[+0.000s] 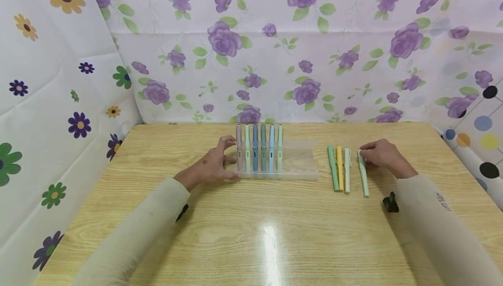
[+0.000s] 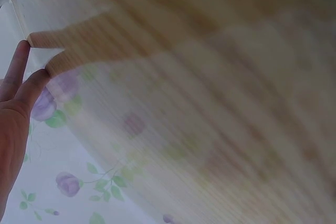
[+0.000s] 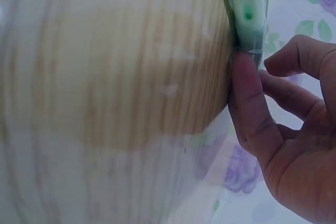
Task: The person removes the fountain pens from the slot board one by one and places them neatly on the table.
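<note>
A clear plastic pen stand lies on the table, several capped pens lined up in its left part: mauve, pale green, blue, dark green and light blue. At the stand's left end, my left hand grips it with thumb in front and fingers behind; two of its fingers appear in the left wrist view. On the right, my right hand pinches the far end of a pale green pen lying on the table. That pen shows at the top of the right wrist view.
Left of the held pen lie a green pen, a yellow pen and a cream-green pen, side by side. The glossy wooden table meets flowered cloth at the back and sides.
</note>
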Available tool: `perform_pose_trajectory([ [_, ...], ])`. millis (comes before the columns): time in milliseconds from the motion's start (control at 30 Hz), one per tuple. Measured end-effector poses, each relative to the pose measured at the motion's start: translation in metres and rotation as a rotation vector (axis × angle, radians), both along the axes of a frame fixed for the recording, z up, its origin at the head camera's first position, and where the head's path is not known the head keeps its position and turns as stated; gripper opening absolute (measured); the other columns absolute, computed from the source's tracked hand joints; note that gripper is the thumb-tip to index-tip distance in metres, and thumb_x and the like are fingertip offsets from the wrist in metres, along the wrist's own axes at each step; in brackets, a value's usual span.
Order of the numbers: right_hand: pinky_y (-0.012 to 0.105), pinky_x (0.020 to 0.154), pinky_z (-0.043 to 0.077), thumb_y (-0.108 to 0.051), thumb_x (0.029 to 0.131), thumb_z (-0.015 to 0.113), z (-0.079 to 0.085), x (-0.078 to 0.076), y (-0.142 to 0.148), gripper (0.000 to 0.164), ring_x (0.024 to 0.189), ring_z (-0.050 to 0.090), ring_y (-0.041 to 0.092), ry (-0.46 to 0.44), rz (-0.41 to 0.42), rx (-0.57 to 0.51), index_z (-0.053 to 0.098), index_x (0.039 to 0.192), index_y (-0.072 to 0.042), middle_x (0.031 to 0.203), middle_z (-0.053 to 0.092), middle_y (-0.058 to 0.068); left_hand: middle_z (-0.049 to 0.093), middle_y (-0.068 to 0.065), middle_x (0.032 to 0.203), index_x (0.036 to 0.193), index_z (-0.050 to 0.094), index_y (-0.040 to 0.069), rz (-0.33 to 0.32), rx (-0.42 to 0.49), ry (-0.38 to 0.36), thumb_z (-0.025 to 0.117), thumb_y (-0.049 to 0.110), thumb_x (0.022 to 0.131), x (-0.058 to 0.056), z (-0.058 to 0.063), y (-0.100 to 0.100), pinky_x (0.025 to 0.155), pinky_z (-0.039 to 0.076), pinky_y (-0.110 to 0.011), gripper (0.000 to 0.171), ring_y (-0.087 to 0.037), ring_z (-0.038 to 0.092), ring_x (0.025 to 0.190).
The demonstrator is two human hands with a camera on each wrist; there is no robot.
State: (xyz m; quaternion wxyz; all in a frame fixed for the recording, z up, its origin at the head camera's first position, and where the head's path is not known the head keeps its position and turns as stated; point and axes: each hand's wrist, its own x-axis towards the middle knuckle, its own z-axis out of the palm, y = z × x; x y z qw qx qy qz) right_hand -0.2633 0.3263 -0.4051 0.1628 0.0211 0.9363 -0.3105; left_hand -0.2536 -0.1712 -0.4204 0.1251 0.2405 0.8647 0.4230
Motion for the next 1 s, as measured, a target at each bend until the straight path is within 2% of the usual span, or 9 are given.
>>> perform_pose_trajectory([
  [133, 0.041, 0.075, 0.057, -0.027, 0.103, 0.051, -0.0014, 0.0012, 0.0025, 0.054, 0.074, 0.07, 0.017, 0.005, 0.011, 0.018, 0.048, 0.137, 0.014, 0.093, 0.071, 0.015, 0.022, -0.015, 0.162, 0.144, 0.017, 0.021, 0.007, -0.007, -0.002, 0.087, 0.012, 0.079, 0.0003, -0.0001, -0.0002, 0.104, 0.043, -0.051, 0.096, -0.031, 0.061, 0.122],
  [200, 0.041, 0.074, 0.058, -0.029, 0.102, 0.055, -0.0026, 0.0019, 0.004, 0.056, 0.075, 0.071, 0.018, 0.01, 0.02, 0.008, 0.048, 0.136, 0.015, 0.095, 0.072, 0.017, 0.022, -0.016, 0.162, 0.144, 0.017, 0.02, 0.007, -0.011, 0.0, 0.087, 0.012, 0.079, 0.0002, 0.0, -0.0004, 0.104, 0.043, -0.052, 0.097, -0.031, 0.061, 0.122],
  [400, 0.036, 0.069, 0.059, -0.028, 0.101, 0.06, -0.0051, 0.0035, 0.0035, 0.061, 0.076, 0.071, 0.02, -0.009, 0.021, -0.111, 0.043, 0.138, 0.018, 0.096, 0.07, 0.018, 0.022, -0.017, 0.162, 0.144, 0.017, 0.019, 0.005, -0.016, 0.007, 0.087, 0.012, 0.08, -0.0001, 0.0003, 0.0001, 0.104, 0.043, -0.052, 0.095, -0.031, 0.061, 0.121],
  [667, 0.034, 0.071, 0.059, -0.019, 0.103, 0.057, -0.0082, 0.0048, -0.001, 0.056, 0.076, 0.071, 0.018, -0.047, -0.023, -0.276, 0.038, 0.141, 0.018, 0.099, 0.067, 0.016, 0.022, -0.018, 0.162, 0.144, 0.016, 0.019, -0.006, -0.006, 0.01, 0.087, 0.011, 0.079, 0.0003, 0.001, 0.0006, 0.103, 0.044, -0.053, 0.096, -0.032, 0.061, 0.121],
  [1000, 0.033, 0.071, 0.059, -0.014, 0.104, 0.054, -0.0067, 0.0059, -0.0024, 0.053, 0.076, 0.071, 0.016, -0.048, -0.039, -0.307, 0.036, 0.141, 0.018, 0.102, 0.066, 0.017, 0.022, -0.019, 0.161, 0.144, 0.017, 0.018, -0.006, -0.005, 0.013, 0.087, 0.012, 0.08, 0.0014, 0.0021, 0.0008, 0.102, 0.044, -0.053, 0.095, -0.033, 0.061, 0.121],
])
